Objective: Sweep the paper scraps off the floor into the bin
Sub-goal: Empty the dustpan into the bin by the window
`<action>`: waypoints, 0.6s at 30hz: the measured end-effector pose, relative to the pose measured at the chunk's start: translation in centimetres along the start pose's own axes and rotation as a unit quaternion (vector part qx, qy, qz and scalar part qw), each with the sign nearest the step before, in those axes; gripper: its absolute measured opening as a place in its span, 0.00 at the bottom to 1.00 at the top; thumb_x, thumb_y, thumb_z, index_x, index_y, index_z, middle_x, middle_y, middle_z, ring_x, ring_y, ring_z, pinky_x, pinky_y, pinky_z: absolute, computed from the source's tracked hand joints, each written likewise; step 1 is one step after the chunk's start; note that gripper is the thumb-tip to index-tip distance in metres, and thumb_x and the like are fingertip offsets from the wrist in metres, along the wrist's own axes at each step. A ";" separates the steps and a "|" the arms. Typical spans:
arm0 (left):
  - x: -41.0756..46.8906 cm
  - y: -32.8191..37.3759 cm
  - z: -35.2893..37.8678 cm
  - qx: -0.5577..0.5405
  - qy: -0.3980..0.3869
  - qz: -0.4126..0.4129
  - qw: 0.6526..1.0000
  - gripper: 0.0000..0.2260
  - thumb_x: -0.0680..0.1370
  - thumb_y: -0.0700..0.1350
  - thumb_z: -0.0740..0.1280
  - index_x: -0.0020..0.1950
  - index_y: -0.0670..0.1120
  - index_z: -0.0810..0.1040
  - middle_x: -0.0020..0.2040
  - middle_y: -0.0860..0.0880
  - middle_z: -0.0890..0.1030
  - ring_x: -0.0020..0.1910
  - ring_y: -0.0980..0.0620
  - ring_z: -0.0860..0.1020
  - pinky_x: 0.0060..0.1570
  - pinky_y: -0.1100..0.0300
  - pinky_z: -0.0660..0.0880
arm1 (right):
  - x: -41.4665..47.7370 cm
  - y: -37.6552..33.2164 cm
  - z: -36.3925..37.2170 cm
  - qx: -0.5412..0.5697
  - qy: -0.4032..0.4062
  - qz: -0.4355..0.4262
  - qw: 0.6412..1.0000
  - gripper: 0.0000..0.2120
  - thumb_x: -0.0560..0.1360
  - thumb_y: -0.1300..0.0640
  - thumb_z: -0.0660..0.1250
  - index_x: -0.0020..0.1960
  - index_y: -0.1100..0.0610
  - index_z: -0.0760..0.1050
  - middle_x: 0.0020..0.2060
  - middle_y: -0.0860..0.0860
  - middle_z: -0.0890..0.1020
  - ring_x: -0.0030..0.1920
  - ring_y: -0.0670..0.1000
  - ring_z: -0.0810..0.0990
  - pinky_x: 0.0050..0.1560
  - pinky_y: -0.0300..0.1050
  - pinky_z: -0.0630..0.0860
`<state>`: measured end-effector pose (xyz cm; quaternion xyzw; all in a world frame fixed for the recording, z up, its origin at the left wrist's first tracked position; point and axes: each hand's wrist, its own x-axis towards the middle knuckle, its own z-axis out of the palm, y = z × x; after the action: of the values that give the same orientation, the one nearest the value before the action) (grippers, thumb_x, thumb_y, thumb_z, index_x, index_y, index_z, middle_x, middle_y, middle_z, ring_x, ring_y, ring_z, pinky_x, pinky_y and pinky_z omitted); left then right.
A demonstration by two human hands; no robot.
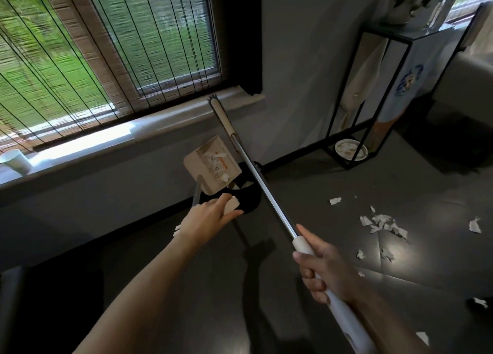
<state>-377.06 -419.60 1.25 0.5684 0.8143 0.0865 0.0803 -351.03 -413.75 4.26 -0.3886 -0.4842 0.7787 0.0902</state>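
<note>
**On the dark floor, right of both hands: loose paper scraps**

Paper scraps (381,224) lie in a loose cluster on the floor (213,287), well right of the right hand (322,271) and not touching it. Strays are scattered around the cluster, with a few more toward the bottom right edge. One scrap sits just beside the left wrist.

More scraps sit in the cream dustpan (213,166), tilted above the black bin (250,201). The bin stands at the wall base under the window sill (106,137), and white bits show in its mouth.

Left hand (210,217) is curled round the cream grip of the dustpan's handle. The pan is up and ahead of the hand, and the bin is just beyond the fingers.

Right hand is clamped on the white grip of the broom (269,193), one finger stretched along the pole. The pole runs up-left across the bin, just right of the dustpan, with its far end near the sill. That end is too blurred to tell its shape.

A white cup (16,161) stands on the sill at far left, with blinds (80,46) above. A black frame stand (384,101) is by the wall at right, with a round white dish (350,150) on its base.
</note>
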 end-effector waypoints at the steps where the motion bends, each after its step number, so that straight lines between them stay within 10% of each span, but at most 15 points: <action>1: 0.1 0.1 -0.1 0.022 0.014 -0.005 1.000 0.23 0.78 0.62 0.52 0.66 0.48 0.66 0.57 0.47 0.79 0.50 0.47 0.80 0.47 0.53 0.76 | -0.1 0.0 -0.1 -0.002 0.002 -0.002 1.000 0.32 0.78 0.67 0.60 0.75 0.43 0.57 0.24 0.51 0.68 0.18 0.44 0.63 0.16 0.34 0.62; 18: 4.2 2.2 -7.1 0.116 0.063 0.038 0.991 0.17 0.80 0.57 0.56 0.58 0.44 0.68 0.52 0.45 0.79 0.43 0.45 0.80 0.44 0.48 0.78 | -1.8 -1.0 -2.4 0.019 0.012 -0.041 0.999 0.31 0.78 0.65 0.62 0.74 0.42 0.57 0.26 0.50 0.69 0.20 0.45 0.64 0.17 0.35 0.64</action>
<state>-378.07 -415.23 8.51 0.5976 0.8002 0.0300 -0.0411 -348.36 -412.51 5.42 -0.3756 -0.4838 0.7788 0.1355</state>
